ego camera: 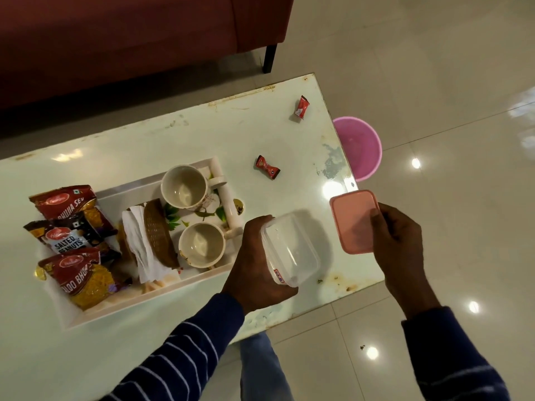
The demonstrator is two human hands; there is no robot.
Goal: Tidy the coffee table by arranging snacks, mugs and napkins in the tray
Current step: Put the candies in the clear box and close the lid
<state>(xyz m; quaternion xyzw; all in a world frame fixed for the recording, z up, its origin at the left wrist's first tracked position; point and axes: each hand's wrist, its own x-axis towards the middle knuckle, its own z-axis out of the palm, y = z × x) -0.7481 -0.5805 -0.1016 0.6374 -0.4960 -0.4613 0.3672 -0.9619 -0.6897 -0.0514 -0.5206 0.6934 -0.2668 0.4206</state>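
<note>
- Left hand point(254, 264) wrapped round clear plastic container point(291, 250), tilted, mouth up and to the right; apparently empty. Held above coffee table point(179, 140) just off tray's right end, likely ready to take loose sweets.
- Right hand point(396, 241) pinching pink lid point(353, 221) by its right edge, thumb on top, over table's right edge; kept clear of container, so mouth stays open.
- Tray point(162, 293) at table's near-left part: three snack packets point(72, 224) stacked at left end, napkins point(139, 244) in woven holder point(157, 233) mid-tray, two mugs point(185, 186) at right end, upright, empty.
- Two red wrapped candies outside tray: one point(267, 167) mid-table right of tray, one point(301, 107) near far-right corner.
- Judgement: tray mostly arranged; candies remain to collect.
- Pink bucket point(364, 146) on floor beyond table's right edge.
</note>
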